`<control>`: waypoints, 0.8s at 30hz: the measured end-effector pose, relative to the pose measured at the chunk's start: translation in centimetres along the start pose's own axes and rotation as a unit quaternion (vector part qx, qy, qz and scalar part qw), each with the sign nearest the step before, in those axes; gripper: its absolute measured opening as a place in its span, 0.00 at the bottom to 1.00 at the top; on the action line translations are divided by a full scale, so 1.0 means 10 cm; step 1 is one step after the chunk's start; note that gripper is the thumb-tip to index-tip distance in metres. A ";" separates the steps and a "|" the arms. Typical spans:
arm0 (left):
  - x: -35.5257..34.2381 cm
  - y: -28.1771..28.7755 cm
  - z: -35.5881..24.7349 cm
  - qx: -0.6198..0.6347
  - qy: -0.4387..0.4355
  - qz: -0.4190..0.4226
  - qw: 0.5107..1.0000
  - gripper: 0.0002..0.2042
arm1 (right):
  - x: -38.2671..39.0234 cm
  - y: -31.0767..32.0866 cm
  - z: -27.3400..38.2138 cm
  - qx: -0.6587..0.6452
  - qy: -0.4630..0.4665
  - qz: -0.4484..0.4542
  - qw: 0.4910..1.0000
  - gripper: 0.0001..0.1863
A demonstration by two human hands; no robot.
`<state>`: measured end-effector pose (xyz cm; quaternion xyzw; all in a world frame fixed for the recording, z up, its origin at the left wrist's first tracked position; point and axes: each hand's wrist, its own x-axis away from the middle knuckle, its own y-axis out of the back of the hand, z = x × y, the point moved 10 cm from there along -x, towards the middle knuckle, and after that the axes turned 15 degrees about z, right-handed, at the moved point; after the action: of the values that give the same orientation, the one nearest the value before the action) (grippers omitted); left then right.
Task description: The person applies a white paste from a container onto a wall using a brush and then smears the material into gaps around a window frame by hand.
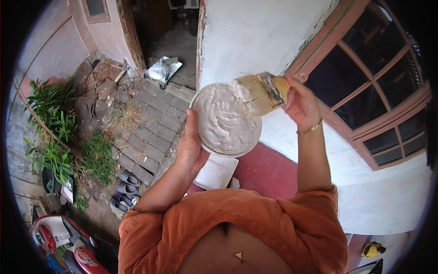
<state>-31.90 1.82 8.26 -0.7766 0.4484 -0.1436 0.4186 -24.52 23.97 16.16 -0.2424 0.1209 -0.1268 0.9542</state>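
My left hand (191, 141) grips the side of a round container (223, 130) full of thick, pale grey paste. My right hand (299, 100) is closed on the handle of a wide paintbrush (260, 93). The brush's bristles lean over the container's upper right rim, with pale paste on their tips. Below the container, a white rectangular tray or lid (214, 173) lies low down on the red tiled floor (267, 169).
A white wall (246, 41) and wooden-framed window (374, 77) stand ahead and right. At left are a doorway (169, 32) with a white bag (162, 71), pavers (150, 114), plants (52, 114) and shoes (130, 185). A red-white motorbike (54, 233) sits at lower left.
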 end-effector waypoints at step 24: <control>-0.55 -0.04 0.30 -0.043 -0.008 -0.050 0.998 0.34 | -0.58 -0.42 0.35 0.587 0.006 0.069 0.807 0.17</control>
<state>-32.93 7.99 7.59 -0.8166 0.4114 -0.1388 0.3804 -29.73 23.65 22.15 0.3734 0.0455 -0.1083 0.9202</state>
